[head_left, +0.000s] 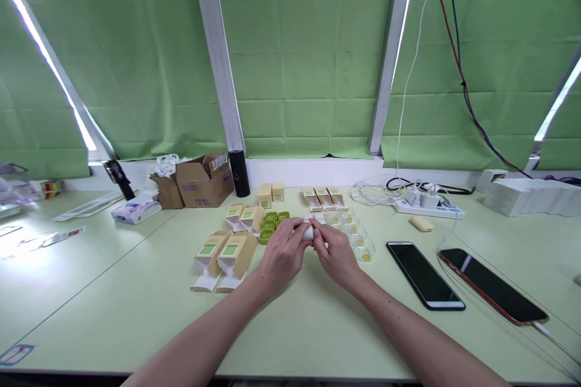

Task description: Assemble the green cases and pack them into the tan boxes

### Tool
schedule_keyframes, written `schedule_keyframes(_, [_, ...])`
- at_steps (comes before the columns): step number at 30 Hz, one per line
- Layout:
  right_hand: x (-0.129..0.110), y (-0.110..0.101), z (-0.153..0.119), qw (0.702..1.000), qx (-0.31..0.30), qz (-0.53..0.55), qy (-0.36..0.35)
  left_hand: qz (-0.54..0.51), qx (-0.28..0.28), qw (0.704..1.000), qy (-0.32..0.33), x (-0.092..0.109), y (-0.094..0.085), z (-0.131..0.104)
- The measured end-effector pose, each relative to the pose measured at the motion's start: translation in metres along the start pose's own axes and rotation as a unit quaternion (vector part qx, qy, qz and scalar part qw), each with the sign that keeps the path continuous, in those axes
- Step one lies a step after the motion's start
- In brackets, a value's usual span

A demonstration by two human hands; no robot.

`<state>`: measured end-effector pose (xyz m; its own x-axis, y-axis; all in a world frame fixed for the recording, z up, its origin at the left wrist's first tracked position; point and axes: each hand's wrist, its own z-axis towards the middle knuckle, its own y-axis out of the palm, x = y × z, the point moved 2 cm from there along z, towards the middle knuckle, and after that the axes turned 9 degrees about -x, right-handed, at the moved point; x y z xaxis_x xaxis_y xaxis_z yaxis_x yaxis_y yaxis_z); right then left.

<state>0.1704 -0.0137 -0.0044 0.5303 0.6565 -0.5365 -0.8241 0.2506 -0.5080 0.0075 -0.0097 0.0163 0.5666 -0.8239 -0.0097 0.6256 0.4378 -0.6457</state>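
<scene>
Near the middle of the table, my left hand (285, 249) is closed around a small white object (308, 233). My right hand (334, 250) meets it from the right, its fingers pinched against the same object, with their tips partly hidden. Left of my hands stand green containers (267, 230) in a cluster. Beside them are small brown boxes (236, 252) with white flaps hanging open. Clear plastic cups (363, 248) with yellow centres lie just right of and behind my right hand.
Open boxes (323, 198) and closed ones (271, 193) stand farther back. A cardboard carton (204, 182) and black cylinder (239, 173) are back left. Two phones (424, 275) (492, 284), a power strip (429, 208), cables and white boxes (508, 196) occupy the right side.
</scene>
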Motion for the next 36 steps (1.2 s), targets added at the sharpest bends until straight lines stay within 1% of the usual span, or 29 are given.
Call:
schedule_keyframes(6, [0.001,-0.002,0.001,0.999,-0.022,0.035,0.009,-0.015,0.001,1.0,-0.013,-0.006,0.001,-0.004])
schedule_keyframes(12, [-0.002,-0.008,-0.003,0.998,-0.057,0.038,-0.016,-0.069,-0.011,0.996,-0.048,-0.015,0.002,-0.008])
schedule_keyframes(17, [0.001,-0.006,-0.004,0.997,-0.054,0.047,-0.036,-0.11,-0.042,0.992,-0.035,-0.015,0.006,-0.009])
schedule_keyframes(19, [0.004,-0.005,-0.002,0.996,-0.051,0.054,-0.039,-0.12,-0.045,0.991,-0.038,-0.014,0.006,-0.009])
schedule_keyframes(24, [0.006,-0.003,0.002,0.995,-0.043,0.089,-0.023,-0.136,-0.045,0.987,-0.067,-0.013,0.004,-0.007])
schedule_keyframes(29, [0.005,-0.002,0.003,0.994,-0.037,0.106,-0.004,-0.146,-0.05,0.985,-0.08,-0.013,0.004,-0.006])
schedule_keyframes(33, [0.006,-0.001,0.003,0.993,-0.039,0.108,0.003,-0.148,-0.044,0.984,-0.083,-0.013,0.005,-0.005])
schedule_keyframes(36, [0.011,-0.002,0.004,0.994,-0.032,0.106,0.014,-0.16,-0.013,0.983,-0.094,-0.014,0.001,-0.003])
